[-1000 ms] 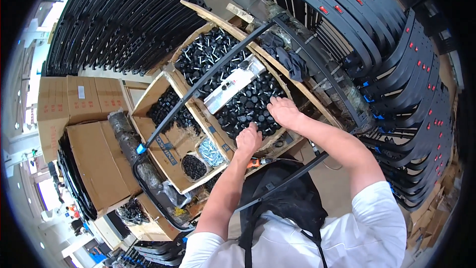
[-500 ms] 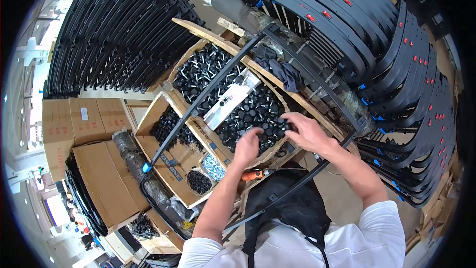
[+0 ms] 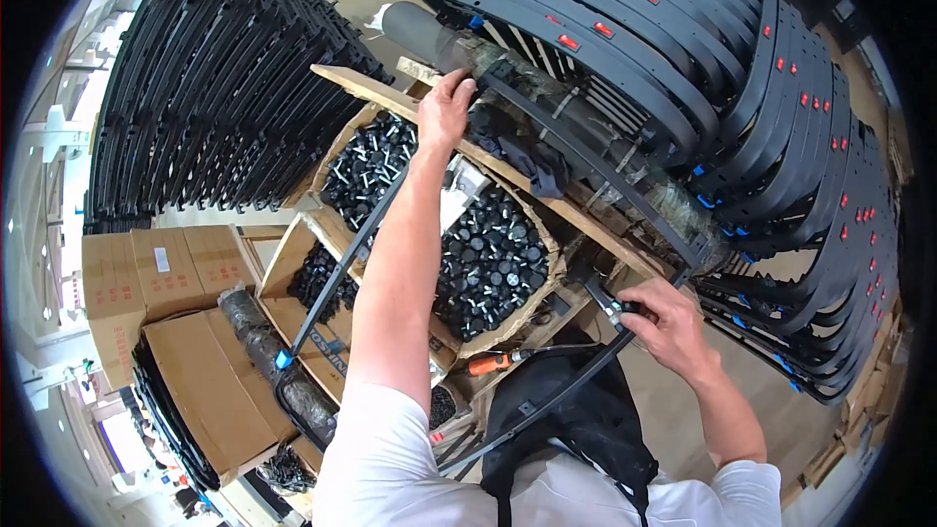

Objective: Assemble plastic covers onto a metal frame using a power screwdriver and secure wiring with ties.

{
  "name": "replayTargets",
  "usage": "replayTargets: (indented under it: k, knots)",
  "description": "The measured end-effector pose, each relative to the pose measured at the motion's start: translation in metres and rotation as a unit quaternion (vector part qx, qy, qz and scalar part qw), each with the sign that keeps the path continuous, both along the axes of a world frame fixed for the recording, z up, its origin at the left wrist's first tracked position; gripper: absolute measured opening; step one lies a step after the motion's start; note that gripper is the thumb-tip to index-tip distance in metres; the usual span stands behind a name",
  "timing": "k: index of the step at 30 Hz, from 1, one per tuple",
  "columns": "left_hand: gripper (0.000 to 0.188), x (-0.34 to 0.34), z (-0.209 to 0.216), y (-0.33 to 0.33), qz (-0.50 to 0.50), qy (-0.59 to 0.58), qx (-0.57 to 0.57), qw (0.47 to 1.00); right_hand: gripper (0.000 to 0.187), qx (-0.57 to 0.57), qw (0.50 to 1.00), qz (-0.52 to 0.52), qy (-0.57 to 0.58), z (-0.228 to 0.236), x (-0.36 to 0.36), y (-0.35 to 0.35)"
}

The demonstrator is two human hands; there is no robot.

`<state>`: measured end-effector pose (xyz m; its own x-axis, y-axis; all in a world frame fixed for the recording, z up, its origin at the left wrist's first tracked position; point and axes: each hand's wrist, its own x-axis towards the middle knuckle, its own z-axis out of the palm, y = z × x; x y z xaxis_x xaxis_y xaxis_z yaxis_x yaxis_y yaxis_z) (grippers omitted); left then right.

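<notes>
A black metal frame (image 3: 595, 161) lies slanted across the wooden bins in front of me. My left hand (image 3: 445, 115) reaches to its far left corner, with thumb and fingers closed together there; what they pinch is hidden. Near the frame's right corner, my right hand (image 3: 672, 324) is closed around a black and silver tool (image 3: 607, 303), whose exact kind I cannot make out. Beneath my left forearm, a bin holds many black round-headed screw feet (image 3: 491, 259). A white-and-silver plate (image 3: 459, 197) lies on them, partly hidden by my arm.
Stacked black frames (image 3: 224, 88) stand at the far left; curved dark panels with red tabs (image 3: 586, 15) fill the far right. Cardboard boxes (image 3: 210, 371) sit at the left. An orange-and-black tool (image 3: 488, 364) lies by the bin's near edge. A black bag (image 3: 576, 420) is against my front.
Both hands have left the bin of screw feet. My left hand has moved far and left to the frame's corner; my right has moved right and nearer, onto the black and silver tool.
</notes>
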<state>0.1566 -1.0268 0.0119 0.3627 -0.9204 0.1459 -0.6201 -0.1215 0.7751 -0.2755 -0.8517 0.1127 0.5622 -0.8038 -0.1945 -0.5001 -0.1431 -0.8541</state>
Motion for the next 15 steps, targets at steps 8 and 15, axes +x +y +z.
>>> replayTargets:
  k: [8,15]
  knots:
    - [0.040,0.004,-0.017,-0.006,-0.017,0.081,-0.038,0.996,0.027,0.016,0.998,-0.058,0.024,-0.006,-0.029,-0.001]
    - [0.034,0.001,-0.015,-0.005,-0.049,0.050,-0.027,0.997,0.028,-0.004,0.997,-0.080,0.018,-0.006,-0.032,-0.002]
